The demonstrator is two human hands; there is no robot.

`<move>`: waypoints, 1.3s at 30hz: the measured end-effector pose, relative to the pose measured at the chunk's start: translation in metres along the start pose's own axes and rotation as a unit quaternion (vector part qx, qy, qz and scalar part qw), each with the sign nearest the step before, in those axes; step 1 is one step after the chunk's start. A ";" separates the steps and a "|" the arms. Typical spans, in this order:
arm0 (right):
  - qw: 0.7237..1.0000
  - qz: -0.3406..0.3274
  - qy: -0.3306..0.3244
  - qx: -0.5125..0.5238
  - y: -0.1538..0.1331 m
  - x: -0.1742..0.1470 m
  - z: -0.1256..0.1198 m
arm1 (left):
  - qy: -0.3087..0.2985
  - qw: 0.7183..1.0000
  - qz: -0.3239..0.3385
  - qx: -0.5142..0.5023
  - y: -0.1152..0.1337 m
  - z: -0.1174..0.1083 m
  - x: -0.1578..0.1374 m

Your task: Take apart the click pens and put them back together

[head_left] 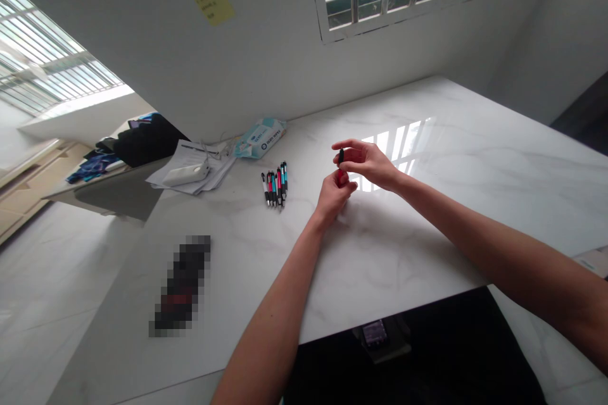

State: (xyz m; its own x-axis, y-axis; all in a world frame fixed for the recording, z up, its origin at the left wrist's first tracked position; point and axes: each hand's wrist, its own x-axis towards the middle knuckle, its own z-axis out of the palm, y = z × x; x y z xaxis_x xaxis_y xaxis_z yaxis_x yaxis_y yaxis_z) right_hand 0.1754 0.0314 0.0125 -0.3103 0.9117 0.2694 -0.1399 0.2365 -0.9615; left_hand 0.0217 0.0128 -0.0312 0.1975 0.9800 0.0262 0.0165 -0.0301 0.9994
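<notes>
My left hand [332, 197] rests on the table and is closed around the lower part of a red and black pen [341, 157], which stands roughly upright. From the right, my right hand [369, 163] pinches the pen's black upper end between thumb and fingers. Much of the pen's barrel is hidden by my fingers. To the left of my hands, a row of several pens [274, 186] lies on the table, with red, blue and white barrels and black grips.
The table [408, 247] has a white marbled top. A pack of wipes [262, 138] and papers [190, 168] lie at its back left. Nearer on the left is a pixelated dark object [183, 285]. A yellow note [211, 0] hangs on the wall below a barred window.
</notes>
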 end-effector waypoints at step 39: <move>0.840 0.149 0.163 -0.496 0.027 0.005 -0.103 | -0.002 0.999 0.028 -0.026 0.003 -0.007 -0.001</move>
State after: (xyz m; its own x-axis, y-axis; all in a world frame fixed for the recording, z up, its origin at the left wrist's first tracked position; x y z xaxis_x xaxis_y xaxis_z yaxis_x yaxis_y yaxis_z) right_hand 0.2665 0.0770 -0.0175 0.1038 0.9853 0.1354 0.8002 -0.0019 -0.5998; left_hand 0.0144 0.0130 -0.0278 0.1999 0.9764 0.0821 -0.0459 -0.0744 0.9962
